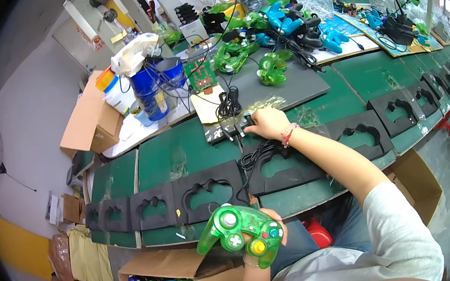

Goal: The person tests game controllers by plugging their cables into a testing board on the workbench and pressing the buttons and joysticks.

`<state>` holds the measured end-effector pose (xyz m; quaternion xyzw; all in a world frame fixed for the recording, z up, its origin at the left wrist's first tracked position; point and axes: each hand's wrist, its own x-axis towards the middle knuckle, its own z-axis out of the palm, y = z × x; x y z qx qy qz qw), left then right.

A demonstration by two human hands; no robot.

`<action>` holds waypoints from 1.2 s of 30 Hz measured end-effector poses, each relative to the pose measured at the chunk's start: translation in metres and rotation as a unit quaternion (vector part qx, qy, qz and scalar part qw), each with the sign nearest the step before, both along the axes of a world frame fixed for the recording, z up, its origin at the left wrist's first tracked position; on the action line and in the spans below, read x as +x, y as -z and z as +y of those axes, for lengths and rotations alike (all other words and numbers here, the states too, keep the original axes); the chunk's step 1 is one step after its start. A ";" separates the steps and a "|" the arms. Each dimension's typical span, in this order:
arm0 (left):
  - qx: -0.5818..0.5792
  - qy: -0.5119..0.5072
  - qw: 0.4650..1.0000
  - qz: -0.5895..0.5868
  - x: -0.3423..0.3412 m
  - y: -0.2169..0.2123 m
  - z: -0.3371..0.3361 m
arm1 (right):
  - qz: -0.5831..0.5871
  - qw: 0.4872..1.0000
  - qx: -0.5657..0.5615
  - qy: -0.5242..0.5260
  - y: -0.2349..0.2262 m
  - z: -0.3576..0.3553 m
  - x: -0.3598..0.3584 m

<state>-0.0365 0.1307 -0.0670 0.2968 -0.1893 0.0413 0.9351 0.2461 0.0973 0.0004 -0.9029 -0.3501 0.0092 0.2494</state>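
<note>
A translucent green game controller (251, 227) is held up near my lap. My left hand (276, 222) is closed around it from behind, and most of its fingers are hidden by the shell. Its face points up, showing a grey stick, a white cross pad and a yellow stick. Farther forward, my right hand (268, 124) pinches a black cable plug at the near edge of a dark grey board (299, 88). Beside those fingers lie more black plugs and a coiled black cable (228, 103). Another black cable runs down from near my right hand toward the controller.
Black foam cutouts (211, 193) line the green conveyor (183, 166). Green and blue controllers (285, 21) are heaped at the back. A blue bucket (150, 96) stands back left. An open carton (161, 264) of controllers sits lower left. Several co-workers sit across the far side.
</note>
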 end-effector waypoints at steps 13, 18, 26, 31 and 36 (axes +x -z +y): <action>0.071 -0.128 0.987 0.070 -0.005 -0.023 -0.039 | -0.077 0.962 0.261 -0.027 -0.019 -0.023 -0.028; 0.201 -0.334 0.909 0.146 0.009 -0.031 -0.059 | 0.183 0.894 0.342 -0.225 -0.009 -0.144 -0.149; 0.578 -0.381 0.721 0.023 0.052 -0.037 -0.107 | 0.655 0.526 0.541 -0.041 0.037 -0.217 -0.212; 0.438 -0.194 0.868 0.135 0.051 -0.059 -0.092 | 0.596 0.467 0.645 -0.105 0.051 -0.233 -0.196; 0.393 -0.110 0.899 0.159 0.031 -0.068 -0.074 | 0.465 0.631 0.618 -0.050 0.046 -0.251 -0.175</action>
